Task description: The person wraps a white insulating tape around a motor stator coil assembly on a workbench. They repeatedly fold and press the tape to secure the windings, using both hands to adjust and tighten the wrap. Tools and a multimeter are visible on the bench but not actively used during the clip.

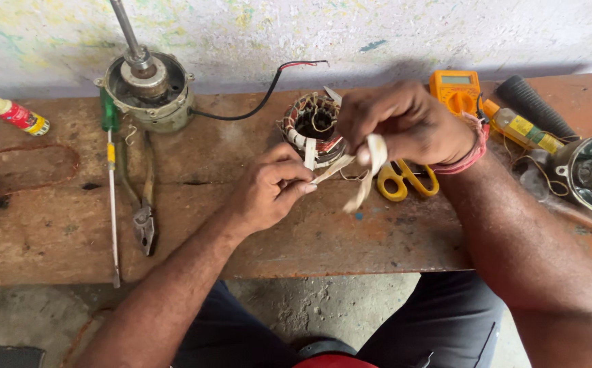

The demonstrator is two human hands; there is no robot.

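**A:** Item one?

**B:** Tape strip [357, 167], off-white, flat cloth type. Held above the front half of the worktop [57, 232], in front of the stator. Long axis runs from lower left to upper right between the two hands, then folds over the right fingers and hangs down as a loose tail. Surface slightly creased.

**A:** Hands?

**B:** Left hand [269, 191]: closed, thumb and forefinger pinching the strip's lower end. Right hand [408, 123]: closed, fingers curled over the strip's upper end, gripping it. Red thread band at that wrist.

**A:** Nearest item?

**B:** Stator [312, 129], round, opening facing up, copper windings partly bound in white tape with red marks. A black and red lead [269, 92] runs from it toward the wall.

**A:** Further out?

**B:** Yellow-handled scissors [405, 180], just beside the right hand. Orange multimeter [455, 88] behind it. Motor housing with shaft [147, 85], upright, back left. Green-handled screwdriver [111, 184] and pliers [143, 211], lying front to back. Small glue bottle [13, 112], far left.

**A:** Surface, room?

**B:** Worktop of worn reddish-brown wood, scuffed. Pale, paint-flecked wall [405, 31] behind. Grey concrete floor [323, 307] below.
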